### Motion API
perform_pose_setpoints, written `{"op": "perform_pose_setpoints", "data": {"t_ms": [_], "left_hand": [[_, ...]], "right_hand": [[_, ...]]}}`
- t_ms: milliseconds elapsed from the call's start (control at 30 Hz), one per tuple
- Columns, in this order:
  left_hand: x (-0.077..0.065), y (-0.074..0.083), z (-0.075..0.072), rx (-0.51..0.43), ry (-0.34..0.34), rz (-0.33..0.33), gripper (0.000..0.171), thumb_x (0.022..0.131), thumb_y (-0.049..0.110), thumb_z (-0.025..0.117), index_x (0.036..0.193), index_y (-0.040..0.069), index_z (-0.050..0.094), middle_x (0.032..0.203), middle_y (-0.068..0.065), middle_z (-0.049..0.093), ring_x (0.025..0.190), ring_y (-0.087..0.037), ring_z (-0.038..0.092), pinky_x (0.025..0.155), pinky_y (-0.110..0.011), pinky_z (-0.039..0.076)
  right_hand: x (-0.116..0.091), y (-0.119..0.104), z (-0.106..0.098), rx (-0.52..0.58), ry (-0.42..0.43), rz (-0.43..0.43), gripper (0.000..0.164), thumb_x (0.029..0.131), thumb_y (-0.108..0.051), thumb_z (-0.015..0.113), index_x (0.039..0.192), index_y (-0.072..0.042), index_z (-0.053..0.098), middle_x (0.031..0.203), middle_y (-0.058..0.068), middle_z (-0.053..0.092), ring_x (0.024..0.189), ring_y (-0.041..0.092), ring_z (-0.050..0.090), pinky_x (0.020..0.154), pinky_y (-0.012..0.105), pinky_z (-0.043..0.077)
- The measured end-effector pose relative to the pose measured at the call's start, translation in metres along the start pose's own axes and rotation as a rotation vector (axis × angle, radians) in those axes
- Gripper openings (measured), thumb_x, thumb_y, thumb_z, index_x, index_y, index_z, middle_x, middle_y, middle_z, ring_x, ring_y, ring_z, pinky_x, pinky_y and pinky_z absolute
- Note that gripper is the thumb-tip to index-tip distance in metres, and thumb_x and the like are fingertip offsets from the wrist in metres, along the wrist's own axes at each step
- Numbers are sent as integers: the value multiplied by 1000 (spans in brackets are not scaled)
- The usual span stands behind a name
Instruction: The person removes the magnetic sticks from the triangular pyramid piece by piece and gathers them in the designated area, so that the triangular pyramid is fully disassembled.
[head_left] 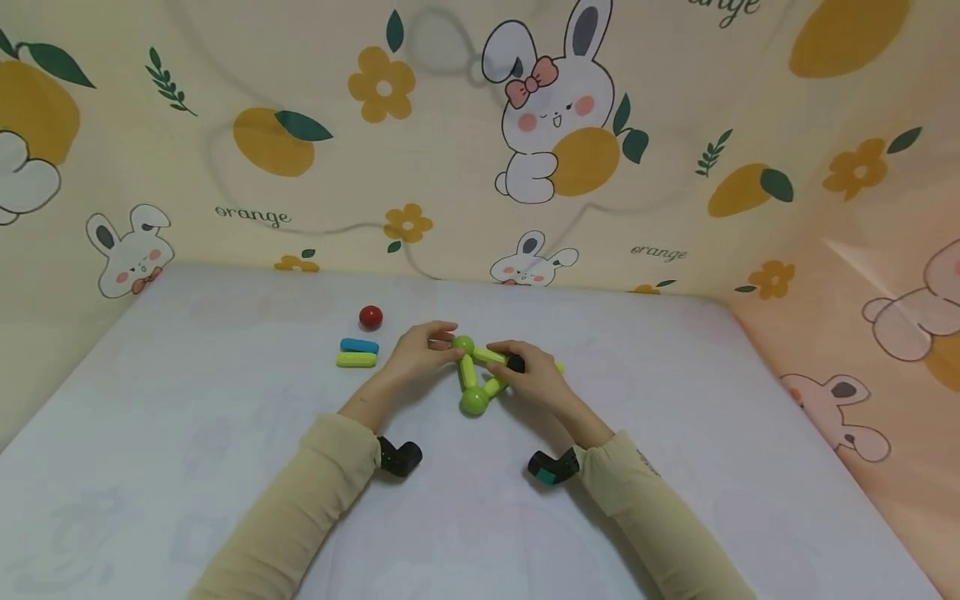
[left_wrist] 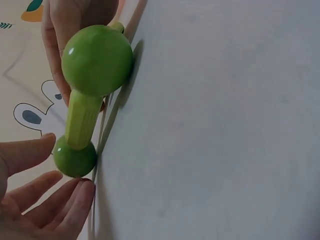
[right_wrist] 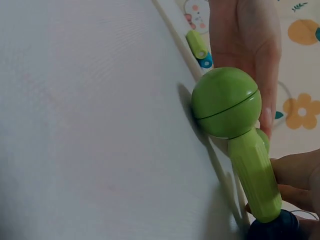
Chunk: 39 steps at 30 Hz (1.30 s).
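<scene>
A toy ball-and-stick triangle lies mid-table, made of yellow-green sticks (head_left: 468, 372), a near green ball (head_left: 475, 401), a far green ball (head_left: 464, 344) and a black ball (head_left: 516, 363). My left hand (head_left: 420, 352) holds the far green ball, thumb on one side and fingertips at the other (left_wrist: 75, 159). With its thumb and fingers, my right hand (head_left: 534, 375) grips the triangle at the black ball's corner, partly hiding it. In the right wrist view those fingers (right_wrist: 298, 170) lie behind a ribbed stick (right_wrist: 256, 175). Another yellow-green end (head_left: 560, 367) pokes out beyond the right hand.
Left of the hands, a blue stick (head_left: 359, 345) and a yellow-green stick (head_left: 356, 360) lie side by side. Behind them sits a red ball (head_left: 371, 317). A cloth printed with rabbits and oranges (head_left: 450, 167) rises at the table's back edge. Each wrist carries a black camera.
</scene>
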<state>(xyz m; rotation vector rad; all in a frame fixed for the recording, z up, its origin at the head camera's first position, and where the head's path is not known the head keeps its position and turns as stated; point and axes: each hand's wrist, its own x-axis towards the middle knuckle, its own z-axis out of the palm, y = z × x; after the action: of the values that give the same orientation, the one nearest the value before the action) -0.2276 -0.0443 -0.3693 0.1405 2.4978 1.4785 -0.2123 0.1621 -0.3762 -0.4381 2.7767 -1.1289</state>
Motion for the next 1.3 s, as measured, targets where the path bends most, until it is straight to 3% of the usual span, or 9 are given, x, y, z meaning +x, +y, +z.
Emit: {"op": "perform_pose_setpoints", "data": {"t_ms": [333, 567, 1000, 1300], "left_hand": [[3, -3, 5, -7, 24, 36, 40, 90, 18, 67, 128, 8, 61, 128, -13, 61, 116, -27, 58, 100, -39, 45], [3, -7, 4, -7, 34, 13, 35, 89, 20, 69, 122, 9, 65, 122, -12, 64, 111, -25, 59, 98, -38, 46], [-5, -4, 1, 54, 40, -50, 32, 89, 23, 68, 118, 10, 63, 115, -10, 63, 103, -23, 57, 91, -36, 47], [-10, -3, -3, 63, 63, -14, 32, 88, 20, 69, 116, 6, 63, 112, -12, 64, 102, -24, 60, 91, -36, 49]], "right_hand": [[0, 1, 6, 30, 60, 8, 31, 96, -20, 57, 125, -10, 63, 130, 12, 60, 128, 31, 48, 108, 51, 34], [0, 0, 7, 53, 67, -7, 29, 95, -19, 60, 121, -8, 65, 127, 13, 62, 126, 31, 50, 107, 50, 36], [7, 3, 11, 64, 79, -33, 27, 93, -19, 63, 118, -9, 67, 123, 12, 65, 123, 29, 53, 106, 47, 38], [10, -2, 12, 75, 93, -38, 25, 93, -17, 63, 116, -9, 68, 122, 12, 65, 122, 28, 54, 105, 46, 40]]}}
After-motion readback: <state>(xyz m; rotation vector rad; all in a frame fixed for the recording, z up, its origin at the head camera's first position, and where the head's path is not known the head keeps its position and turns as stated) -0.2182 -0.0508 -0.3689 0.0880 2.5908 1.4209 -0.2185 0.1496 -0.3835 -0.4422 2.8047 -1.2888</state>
